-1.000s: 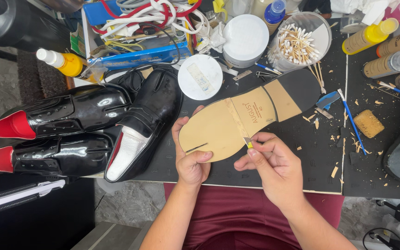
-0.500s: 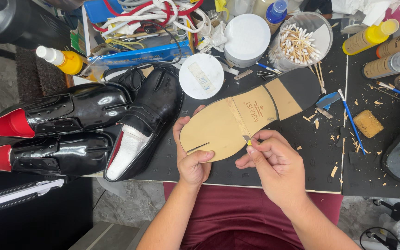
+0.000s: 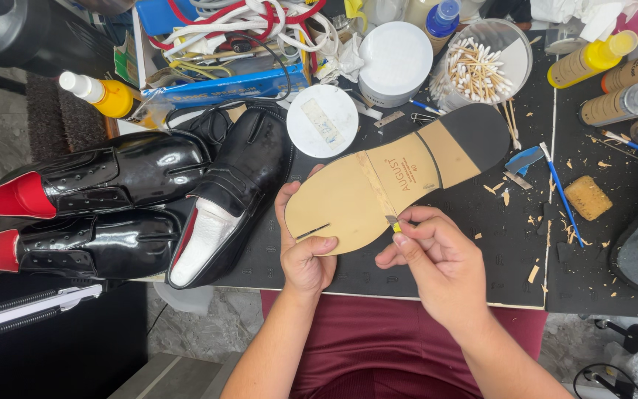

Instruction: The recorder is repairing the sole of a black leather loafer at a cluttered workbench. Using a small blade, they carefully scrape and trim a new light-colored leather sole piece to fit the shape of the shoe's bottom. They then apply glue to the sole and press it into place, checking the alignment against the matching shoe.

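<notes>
Our right hand pinches a small blade against the tan sole at frame centre; the grip has barely shifted. Our left hand clamps the sole's toe above the counter, beside black shoes.

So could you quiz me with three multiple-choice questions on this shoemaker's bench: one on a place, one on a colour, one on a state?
1. Where is the cup of cotton swabs?
A. beyond the sole's heel
B. on the floor
C. inside a shoe

2. What colour are the glossy shoes' linings?
A. green
B. red
C. blue

3. How is the tan sole held?
A. lying untouched
B. gripped by the left hand
C. hanging from a hook

Answers: 1 A, it stands past the dark heel; 2 B, red shows at the openings; 3 B, left fingers clasp it while the right hand puts a small blade to it.
</notes>
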